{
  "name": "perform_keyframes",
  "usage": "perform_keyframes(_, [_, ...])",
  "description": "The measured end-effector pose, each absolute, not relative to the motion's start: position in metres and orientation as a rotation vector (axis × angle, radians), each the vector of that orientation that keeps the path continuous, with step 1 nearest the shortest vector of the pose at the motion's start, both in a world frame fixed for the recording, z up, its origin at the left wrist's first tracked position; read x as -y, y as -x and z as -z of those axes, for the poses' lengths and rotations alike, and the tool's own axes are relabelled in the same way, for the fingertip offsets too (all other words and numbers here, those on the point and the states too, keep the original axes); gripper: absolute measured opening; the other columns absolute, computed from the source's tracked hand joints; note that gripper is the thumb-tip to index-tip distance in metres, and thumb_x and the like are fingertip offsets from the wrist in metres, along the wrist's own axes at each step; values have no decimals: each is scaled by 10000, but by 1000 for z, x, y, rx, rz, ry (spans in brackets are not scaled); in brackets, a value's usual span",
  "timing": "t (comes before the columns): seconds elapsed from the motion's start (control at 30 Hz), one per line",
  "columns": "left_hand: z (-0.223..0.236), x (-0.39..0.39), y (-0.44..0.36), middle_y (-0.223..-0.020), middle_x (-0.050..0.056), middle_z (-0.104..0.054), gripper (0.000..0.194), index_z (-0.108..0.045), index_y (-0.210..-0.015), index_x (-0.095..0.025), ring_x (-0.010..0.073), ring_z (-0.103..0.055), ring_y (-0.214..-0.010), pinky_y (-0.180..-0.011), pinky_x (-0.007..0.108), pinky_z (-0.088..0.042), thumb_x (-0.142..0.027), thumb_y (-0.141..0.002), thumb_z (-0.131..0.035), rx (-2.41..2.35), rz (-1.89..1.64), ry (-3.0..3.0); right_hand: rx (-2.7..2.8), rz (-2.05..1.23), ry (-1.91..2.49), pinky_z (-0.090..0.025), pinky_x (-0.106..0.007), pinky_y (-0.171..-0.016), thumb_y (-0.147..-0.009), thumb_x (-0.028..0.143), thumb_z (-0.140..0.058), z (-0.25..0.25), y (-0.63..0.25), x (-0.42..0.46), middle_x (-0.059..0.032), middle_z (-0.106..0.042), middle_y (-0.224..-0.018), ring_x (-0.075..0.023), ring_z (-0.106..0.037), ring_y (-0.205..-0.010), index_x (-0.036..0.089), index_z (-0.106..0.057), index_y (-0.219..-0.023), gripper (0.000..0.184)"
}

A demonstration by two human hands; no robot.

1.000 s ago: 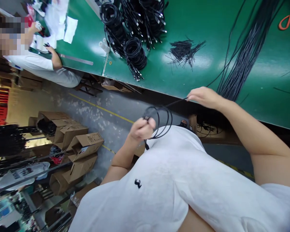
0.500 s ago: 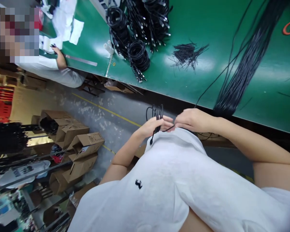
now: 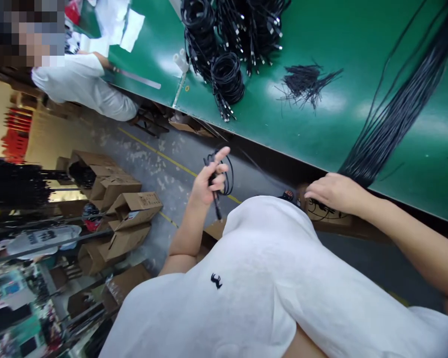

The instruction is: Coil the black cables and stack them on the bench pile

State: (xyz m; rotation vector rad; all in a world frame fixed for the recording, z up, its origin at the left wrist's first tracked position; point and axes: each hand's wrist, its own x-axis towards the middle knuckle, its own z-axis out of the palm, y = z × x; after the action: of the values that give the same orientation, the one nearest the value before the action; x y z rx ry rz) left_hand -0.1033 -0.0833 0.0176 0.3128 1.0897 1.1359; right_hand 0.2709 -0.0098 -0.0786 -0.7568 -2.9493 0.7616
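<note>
A black cable (image 3: 229, 175) hangs in loose loops around the fingers of my left hand (image 3: 206, 185), which grips it above the floor. Its dark plug end (image 3: 218, 214) dangles below that hand. My right hand (image 3: 330, 193) is at the green table's front edge, fingers bent and pressed together; what they hold, if anything, is hidden. A faint blurred line, perhaps a cable strand, slants between the two hands. Beyond my right hand lies a long bundle of straight black cables (image 3: 399, 117) on the table.
On the green table (image 3: 269, 117) are coiled cables with metal plugs (image 3: 227, 79), a pile of short black pieces (image 3: 308, 82) and a white spool-like part (image 3: 180, 60). A co-worker (image 3: 85, 84) sits at the far left. Cardboard boxes (image 3: 134, 204) stand on the floor.
My hands have moved apart from close together: the left leftward and up with the looped cable, the right to the right. The view has shifted slightly.
</note>
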Motion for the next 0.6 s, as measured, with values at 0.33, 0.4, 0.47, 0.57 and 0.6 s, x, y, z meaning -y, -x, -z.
perform_keyframes(0.33, [11,86,16,-606,28,-657,429,-708,-976,-104,128,-627,-536,-602,267,-552,-479,-779,-772,-729,-545,-534,2500,-1303,575,-379,-244,-695,-1017,535,-334,27,-202,-17,-37,-671,-778,-134,-577,-714,173,-668,-818,530])
perform_keyframes(0.4, [4,85,19,-458,-66,-468,394,-714,-941,-109,50,-376,-344,-388,185,-392,-460,-775,-776,-663,-541,-475,2470,-1350,633,-391,-242,-742,-1017,499,-349,46,-217,-30,-50,-689,-838,-133,-600,-770,158,-689,-846,511])
perform_keyframes(0.47, [0,85,28,-415,-111,-312,331,-716,-901,-111,20,-180,-302,-308,146,-226,-432,-820,-734,-664,-590,-392,2513,-1227,839,-382,-253,-792,-1018,438,-376,72,-247,-50,-87,-702,-894,-137,-606,-829,119,-714,-866,489])
perform_keyframes(0.57, [-3,87,45,-409,-126,-167,350,-709,-873,-125,23,-63,-290,-292,133,-152,-391,-981,-509,-818,-776,-257,2638,-791,1399,-333,-303,-831,-1008,303,-424,115,-317,-82,-175,-707,-1002,-142,-586,-901,44,-745,-899,426])
perform_keyframes(0.6, [-5,88,51,-408,-124,-152,393,-707,-887,-132,26,-52,-284,-291,130,-138,-377,-1016,-430,-873,-842,-219,2664,-681,1562,-321,-314,-817,-1003,266,-436,126,-339,-90,-197,-703,-1036,-140,-577,-909,31,-750,-920,400])
